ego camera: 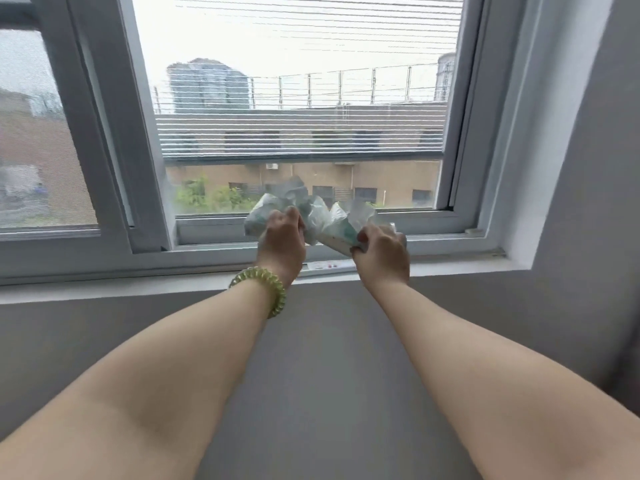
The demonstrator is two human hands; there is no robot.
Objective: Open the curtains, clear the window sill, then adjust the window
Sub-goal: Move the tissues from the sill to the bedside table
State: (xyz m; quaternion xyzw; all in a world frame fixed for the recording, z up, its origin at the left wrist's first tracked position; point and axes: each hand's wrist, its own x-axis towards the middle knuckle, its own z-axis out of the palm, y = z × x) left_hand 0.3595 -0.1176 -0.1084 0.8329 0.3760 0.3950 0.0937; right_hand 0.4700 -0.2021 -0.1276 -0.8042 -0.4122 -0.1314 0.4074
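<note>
A crumpled white and green plastic packet hangs just above the window sill, in front of the lower pane. My left hand grips its left end, and my right hand grips its right end. A green coil band sits on my left wrist. Under my hands a flat white strip with red marks lies on the sill. The sliding window has a grey frame, and its slatted blind is lowered over most of the glass. No curtain shows.
A second pane with an insect screen is on the left. The grey wall lies below the sill, and a wall reveal rises on the right. A small white catch sits at the frame's lower right corner.
</note>
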